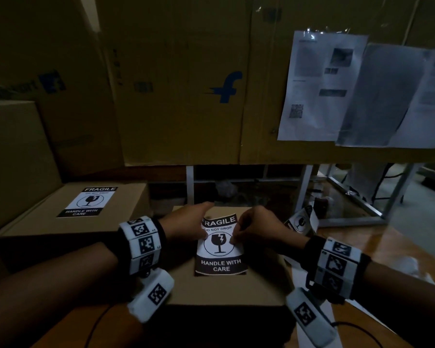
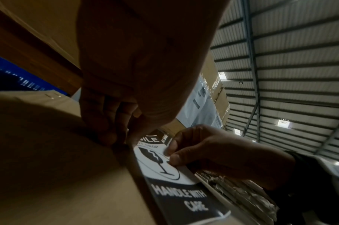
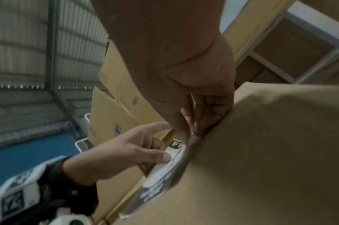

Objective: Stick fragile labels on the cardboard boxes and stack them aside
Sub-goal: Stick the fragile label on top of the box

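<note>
A plain cardboard box [image 1: 226,287] sits right in front of me in the head view. A black-and-white fragile label [image 1: 220,249] lies on its top, lower part flat, upper edge curling up. My left hand [image 1: 203,228] pinches the label's upper left edge, thumb on top [image 3: 165,157] and fingers under. My right hand [image 1: 232,238] pinches the right edge between thumb and forefinger [image 2: 171,158]. The left wrist view shows the label [image 2: 176,187] from the side. To the left stands a second box [image 1: 48,222] bearing a stuck label [image 1: 91,200].
Large flat cartons [image 1: 186,96] stand upright behind the boxes. Printed sheets [image 1: 324,84] hang at the upper right. Spare labels [image 1: 300,221] lie just right of the box on the wooden table [image 1: 362,249]. A metal frame [image 1: 392,197] stands beyond.
</note>
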A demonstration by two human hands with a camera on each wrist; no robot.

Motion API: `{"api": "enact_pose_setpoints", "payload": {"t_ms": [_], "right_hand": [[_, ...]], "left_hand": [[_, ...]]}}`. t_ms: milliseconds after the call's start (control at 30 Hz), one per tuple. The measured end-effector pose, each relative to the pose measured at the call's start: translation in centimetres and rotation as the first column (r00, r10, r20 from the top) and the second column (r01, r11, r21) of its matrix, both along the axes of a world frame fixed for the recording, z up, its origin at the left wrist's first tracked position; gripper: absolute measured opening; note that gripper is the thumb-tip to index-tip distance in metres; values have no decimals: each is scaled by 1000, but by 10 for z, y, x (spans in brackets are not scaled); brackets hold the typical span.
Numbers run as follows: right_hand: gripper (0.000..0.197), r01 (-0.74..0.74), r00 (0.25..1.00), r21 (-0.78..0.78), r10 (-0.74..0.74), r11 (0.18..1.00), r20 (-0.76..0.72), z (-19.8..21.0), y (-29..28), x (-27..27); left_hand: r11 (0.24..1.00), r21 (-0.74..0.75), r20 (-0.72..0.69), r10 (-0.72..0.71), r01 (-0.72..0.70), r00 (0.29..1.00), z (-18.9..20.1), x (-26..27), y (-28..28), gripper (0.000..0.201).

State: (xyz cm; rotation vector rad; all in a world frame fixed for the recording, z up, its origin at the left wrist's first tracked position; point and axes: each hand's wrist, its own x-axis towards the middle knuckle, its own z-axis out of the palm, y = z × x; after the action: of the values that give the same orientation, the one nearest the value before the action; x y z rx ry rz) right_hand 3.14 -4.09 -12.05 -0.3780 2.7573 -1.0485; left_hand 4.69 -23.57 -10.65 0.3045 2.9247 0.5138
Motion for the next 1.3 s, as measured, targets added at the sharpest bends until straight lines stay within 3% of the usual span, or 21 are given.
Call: {"api": "enact_pose_setpoints", "payload": {"t_ms": [167, 333, 500, 600, 700, 767, 833, 933, 1033, 1133, 1233, 1300], "right_hand": [[23, -27, 993, 160, 45, 987, -111, 2, -3, 0], [34, 10, 979, 318, 56, 948, -197, 2, -8, 3], [53, 38, 982, 434, 47, 900, -183, 7, -1, 6], [43, 39, 982, 455, 50, 890, -182, 10, 4, 8], [38, -82, 965, 502, 195, 861, -177, 14, 5, 24], [43, -199, 943, 492, 302, 848, -138, 12, 5, 39], [43, -269, 918, 507, 378, 819, -123, -1, 5, 52], [49, -248, 899, 628, 417, 738, -136, -27, 7, 66], [57, -201, 927, 581, 345, 788, -146, -36, 10, 74], [56, -213, 932, 573, 341, 791, -124, -34, 12, 75], [57, -306, 921, 559, 388, 771, -30, -16, 15, 71], [52, -372, 913, 515, 405, 772, 52, 0, 17, 62]], "left_hand": [[991, -129, -48, -29, 23, 998, -2, -1, 3, 74], [978, -204, -131, -73, 45, 989, -4, 1, 3, 45], [956, -292, -240, -92, 18, 966, -7, 7, 5, 58], [942, -313, -273, -213, 123, 938, -6, 12, 4, 37], [910, -321, -224, -341, 261, 913, -13, 23, -4, 25], [873, -349, -122, -403, 341, 907, -22, 33, -8, 40], [844, -407, 17, -376, 350, 926, -32, 46, -12, 65], [853, -429, 121, -274, 299, 954, -38, 60, -18, 98], [866, -397, 147, -268, 305, 952, -39, 65, -24, 127], [878, -379, 118, -268, 293, 956, -41, 64, -25, 124], [902, -345, 77, -248, 259, 966, -42, 71, -21, 109], [916, -316, 47, -245, 247, 968, -45, 74, -23, 109]]}}
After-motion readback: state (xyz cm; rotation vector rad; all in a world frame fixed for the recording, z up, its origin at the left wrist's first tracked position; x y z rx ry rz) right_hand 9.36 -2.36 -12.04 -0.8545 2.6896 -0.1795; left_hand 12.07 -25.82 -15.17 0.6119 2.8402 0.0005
